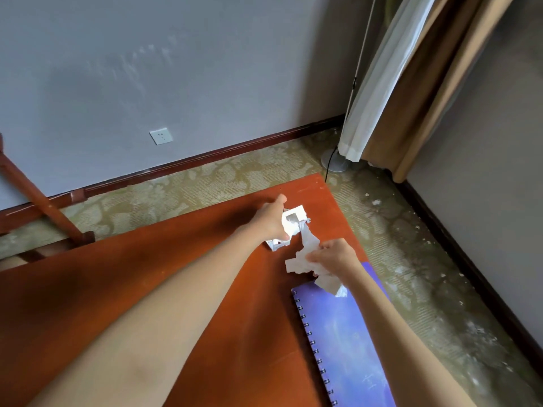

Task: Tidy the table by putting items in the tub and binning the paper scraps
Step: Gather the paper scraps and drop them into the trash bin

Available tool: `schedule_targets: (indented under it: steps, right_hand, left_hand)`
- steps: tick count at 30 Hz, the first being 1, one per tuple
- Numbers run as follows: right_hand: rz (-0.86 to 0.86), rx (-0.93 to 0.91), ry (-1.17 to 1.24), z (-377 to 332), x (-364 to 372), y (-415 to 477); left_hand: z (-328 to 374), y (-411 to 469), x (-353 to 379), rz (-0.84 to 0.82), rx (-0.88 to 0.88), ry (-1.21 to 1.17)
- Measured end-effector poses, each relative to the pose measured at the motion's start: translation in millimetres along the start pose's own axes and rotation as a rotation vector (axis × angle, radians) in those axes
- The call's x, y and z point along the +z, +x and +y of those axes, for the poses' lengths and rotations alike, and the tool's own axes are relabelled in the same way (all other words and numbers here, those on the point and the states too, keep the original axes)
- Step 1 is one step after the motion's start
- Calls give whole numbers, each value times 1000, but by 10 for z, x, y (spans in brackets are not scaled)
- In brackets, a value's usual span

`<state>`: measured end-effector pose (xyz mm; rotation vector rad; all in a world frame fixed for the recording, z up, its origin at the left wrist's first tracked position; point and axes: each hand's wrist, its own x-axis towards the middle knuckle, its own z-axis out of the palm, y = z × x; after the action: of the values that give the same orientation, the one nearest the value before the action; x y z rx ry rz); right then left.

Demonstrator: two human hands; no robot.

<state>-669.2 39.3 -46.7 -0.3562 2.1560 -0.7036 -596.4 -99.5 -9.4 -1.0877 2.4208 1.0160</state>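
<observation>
On the orange-brown table [176,274], near its far right corner, my left hand [271,221] grips a small white tissue box [291,223] from its left side. A crumpled white tissue [307,251] trails out of the box's opening. My right hand [335,255] is closed on the lower end of that tissue, just above a blue-purple spiral notebook [343,342] lying at the table's right edge. More crumpled white paper [330,283] hangs below my right hand over the notebook's top edge. No tub or bin is in view.
Beyond the table is patterned carpet [205,183] littered with white scraps [376,202] on the right. A wooden frame [44,207] leans at the left wall. A lamp base [333,161] and curtains [396,83] stand in the far right corner.
</observation>
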Motion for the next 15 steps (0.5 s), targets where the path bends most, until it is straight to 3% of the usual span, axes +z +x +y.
schedule_targets:
  steps: [7,15]
  right_hand:
    - [-14,-14,3,69,-37,19]
    - [-26,-92,-108,-56,-34,-81]
  left_hand:
    - [68,82,128,136,-3,59]
    - [-25,-77,159,302,1,-75]
